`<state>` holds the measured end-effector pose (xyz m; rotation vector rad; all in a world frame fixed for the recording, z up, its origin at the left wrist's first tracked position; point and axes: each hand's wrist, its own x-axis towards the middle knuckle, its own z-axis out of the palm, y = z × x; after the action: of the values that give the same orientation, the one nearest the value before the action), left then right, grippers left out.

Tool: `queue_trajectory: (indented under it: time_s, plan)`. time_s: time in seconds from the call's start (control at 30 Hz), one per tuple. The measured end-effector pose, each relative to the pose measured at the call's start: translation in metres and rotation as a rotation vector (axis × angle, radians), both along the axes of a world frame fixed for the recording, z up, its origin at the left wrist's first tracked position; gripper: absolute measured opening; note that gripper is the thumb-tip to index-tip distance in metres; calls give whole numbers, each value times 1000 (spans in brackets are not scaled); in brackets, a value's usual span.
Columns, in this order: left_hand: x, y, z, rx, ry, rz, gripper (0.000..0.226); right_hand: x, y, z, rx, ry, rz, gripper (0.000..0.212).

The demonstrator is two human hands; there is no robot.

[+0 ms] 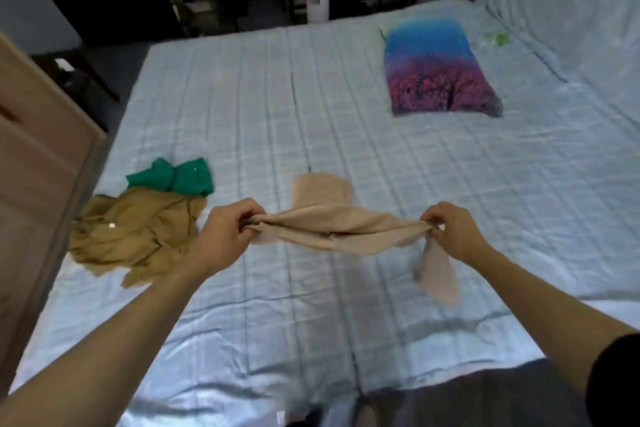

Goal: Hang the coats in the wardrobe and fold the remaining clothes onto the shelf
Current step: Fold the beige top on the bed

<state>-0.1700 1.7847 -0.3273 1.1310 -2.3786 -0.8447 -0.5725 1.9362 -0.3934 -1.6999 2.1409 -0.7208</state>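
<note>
Bed (311, 97) fills frame. Beige garment (332, 229) at lower centre is pinched at its ends by left hand (225, 236) and right hand (450, 229), stretched taut, likely for folding.

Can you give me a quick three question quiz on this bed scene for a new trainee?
1. True or false: both hands grip the beige garment, stretched between them above the bed.
2. Multiple choice: what lies right beside the tan garment at the bed's left edge? A) a green garment B) a hanger C) a shoe
3. Fill in: the colourful blue and purple pillow lies toward the far ____ side of the bed.

Key:
1. True. The left hand and the right hand each pinch one end with curled fingers.
2. A, the green garment, touching the tan one.
3. Right.
</note>
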Motion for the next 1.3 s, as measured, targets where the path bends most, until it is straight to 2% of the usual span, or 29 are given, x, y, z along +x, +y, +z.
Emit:
queue_trajectory:
  time_s: [0.13,0.3,0.47,0.57,0.67,0.73,0.8,0.87,0.93,1.1,1.3]
  plan:
    - [26,49,-52,59,-72,-64,20,32,61,-56,128,-92,-31,25]
    - [61,87,-88,113,-118,-247,25,55,119,-89,164,-55,-42,27]
    - [96,118,-104,-81,-309,-466,30,85,160,-102,154,118,-8,28]
    - [112,139,-123,-207,-396,-549,47,112,176,-119,204,196,-1,28]
    - [125,150,-154,-205,-412,-584,52,135,191,-148,270,237,-30,26]
    - [129,157,-178,-156,-472,-604,51,147,200,-169,389,241,-38,20]
    - [132,166,-200,-73,-621,-691,36,159,209,-186,638,230,-4,16]
    - [136,171,-217,38,-747,-731,24,172,219,-194,846,156,-6,36]
    - [137,171,-221,108,-750,-667,29,181,224,-196,827,111,-62,44]
    - [123,151,-206,20,-651,-508,31,180,209,-175,683,51,-203,38]
    - [80,138,-193,-5,-518,-452,27,174,191,-165,559,-87,-364,35]
